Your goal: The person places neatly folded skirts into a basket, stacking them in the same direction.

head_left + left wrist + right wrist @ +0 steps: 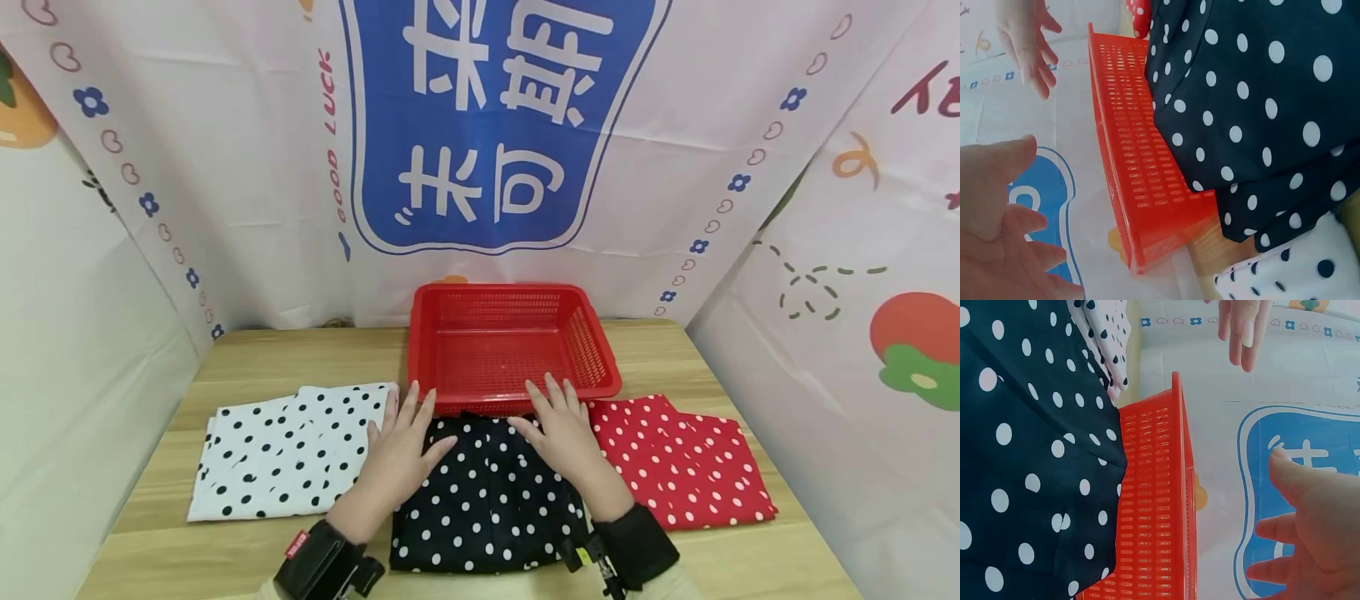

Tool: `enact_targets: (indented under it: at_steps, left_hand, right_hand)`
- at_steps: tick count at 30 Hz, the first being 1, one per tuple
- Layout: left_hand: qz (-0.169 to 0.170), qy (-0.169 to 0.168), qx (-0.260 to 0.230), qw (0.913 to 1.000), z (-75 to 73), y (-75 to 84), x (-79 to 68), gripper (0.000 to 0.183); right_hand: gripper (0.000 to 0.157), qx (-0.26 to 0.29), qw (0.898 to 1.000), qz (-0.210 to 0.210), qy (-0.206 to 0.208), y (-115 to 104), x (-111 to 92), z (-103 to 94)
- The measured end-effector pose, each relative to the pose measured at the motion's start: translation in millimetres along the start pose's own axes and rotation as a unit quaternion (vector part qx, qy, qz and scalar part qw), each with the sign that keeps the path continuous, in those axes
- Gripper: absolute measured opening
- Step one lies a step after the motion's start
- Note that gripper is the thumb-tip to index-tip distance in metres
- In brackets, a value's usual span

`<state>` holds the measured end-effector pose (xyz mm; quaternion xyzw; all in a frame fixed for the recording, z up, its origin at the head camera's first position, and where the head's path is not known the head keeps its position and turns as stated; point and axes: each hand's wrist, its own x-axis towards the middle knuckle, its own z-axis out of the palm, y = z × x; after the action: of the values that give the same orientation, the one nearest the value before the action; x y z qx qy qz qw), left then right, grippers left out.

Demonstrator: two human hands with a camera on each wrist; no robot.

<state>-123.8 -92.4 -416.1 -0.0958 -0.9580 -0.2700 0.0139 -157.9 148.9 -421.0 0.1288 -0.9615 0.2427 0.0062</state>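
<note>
While hands point(401, 452) point(566, 437) (two) hover, three cloths point(281, 458) point(483, 521) point(682, 471) lie folded.

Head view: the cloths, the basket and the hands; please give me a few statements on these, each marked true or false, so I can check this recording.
1. The black cloth lies between the white cloth and the red cloth. True.
2. The red cloth has black dots. False: its dots are white.
3. The basket stands beyond the black cloth, as the person sees it. True.
4. The left hand and right hand both have their fingers spread. True.
5. The left hand grips the basket. False: it holds nothing.
</note>
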Motion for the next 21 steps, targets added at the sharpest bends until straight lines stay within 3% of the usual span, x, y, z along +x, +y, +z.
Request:
enact_targets:
  at_steps: [4,9,21]
  left_hand:
    - [-0.035,0.002,-0.022,0.9991,4.0,-8.1,-7.9,0.072]
    - [-0.069,-0.027,-0.027,0.9969,11.6,-25.6,-20.7,0.073]
    - [-0.088,-0.056,-0.062,0.9926,30.0,-35.1,-31.0,0.072]
  right_hand:
    - [0.063,0.009,1.0,0.009,-0.003,4,-6,-0.8]
    - [0.062,0.011,1.0,0.023,-0.006,14,-13,2.9]
    - [0.062,0.046,0.997,0.061,-0.017,29,-23,13.6]
